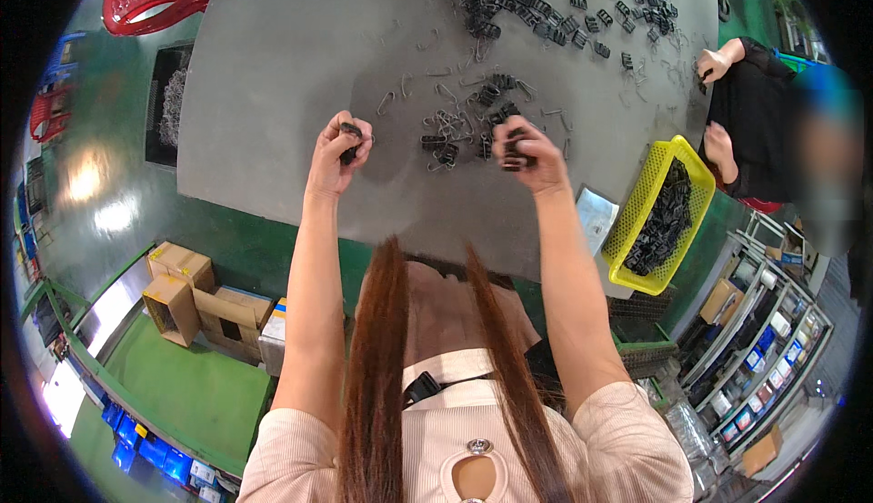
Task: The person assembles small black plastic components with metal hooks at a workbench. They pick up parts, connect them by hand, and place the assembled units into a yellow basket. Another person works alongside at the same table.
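In the head view, both hands were busy over a grey table (264, 94), to the left of a yellow basket (638, 280). The left hand (327, 165) was far to the left of the basket, its fingers curled tight around a small black clip piece (350, 136). The right hand (546, 165) was nearer to the basket, a bit blurry, gripping dark clip pieces (516, 151); I could not tell how many. Up and to the left of the basket, close to the right hand, was a little heap of black clip pieces (496, 89) and bent wires (444, 124). A bigger pile (518, 3) sat farther past the basket. More black clip pieces (664, 221) lay inside the basket. Just beyond its right side, a co-worker's hand (717, 64) pinched something small and dark.
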The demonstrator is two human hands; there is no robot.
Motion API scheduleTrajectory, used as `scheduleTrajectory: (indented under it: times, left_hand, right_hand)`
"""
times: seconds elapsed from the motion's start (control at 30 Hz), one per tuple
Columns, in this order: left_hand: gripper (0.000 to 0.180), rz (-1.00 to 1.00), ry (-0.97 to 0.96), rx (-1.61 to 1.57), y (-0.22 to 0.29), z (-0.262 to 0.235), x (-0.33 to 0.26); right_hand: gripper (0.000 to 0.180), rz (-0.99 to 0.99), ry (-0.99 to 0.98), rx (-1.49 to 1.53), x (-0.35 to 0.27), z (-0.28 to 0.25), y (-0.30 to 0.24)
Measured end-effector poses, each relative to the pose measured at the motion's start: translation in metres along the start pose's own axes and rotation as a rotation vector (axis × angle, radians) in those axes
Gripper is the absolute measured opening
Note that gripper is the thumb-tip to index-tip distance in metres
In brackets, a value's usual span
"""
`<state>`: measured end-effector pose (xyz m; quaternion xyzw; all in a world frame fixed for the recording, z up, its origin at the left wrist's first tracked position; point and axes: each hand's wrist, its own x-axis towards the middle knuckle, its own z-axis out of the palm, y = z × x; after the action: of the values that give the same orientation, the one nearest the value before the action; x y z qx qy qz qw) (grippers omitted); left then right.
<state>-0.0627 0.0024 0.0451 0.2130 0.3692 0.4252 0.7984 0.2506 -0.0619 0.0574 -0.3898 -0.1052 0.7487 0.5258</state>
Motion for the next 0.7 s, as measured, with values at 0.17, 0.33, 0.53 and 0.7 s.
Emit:
scheduleTrajectory:
  times: [0.17, 0.33, 0.53, 0.7]
  left_hand:
    - [0.013, -0.094, -0.053, 0.111, 0.0, 0.023, 0.011]
    - [0.007, -0.244, -0.204, 0.192, -0.017, 0.049, 0.031]
    - [0.033, -0.022, 0.084, 1.375, -0.09, 0.115, 0.061]
    - [0.029, 0.019, 0.014, 1.551, -0.12, 0.127, 0.077]
  right_hand:
    - [0.035, -0.101, -0.239, 0.267, -0.013, -0.056, -0.031]
    - [0.035, -0.322, -0.364, 0.507, -0.025, -0.054, -0.042]
    - [0.026, -0.178, -0.107, 0.595, -0.004, -0.046, -0.022]
    - [0.027, -0.02, 0.414, -0.441, 0.02, -0.043, -0.025]
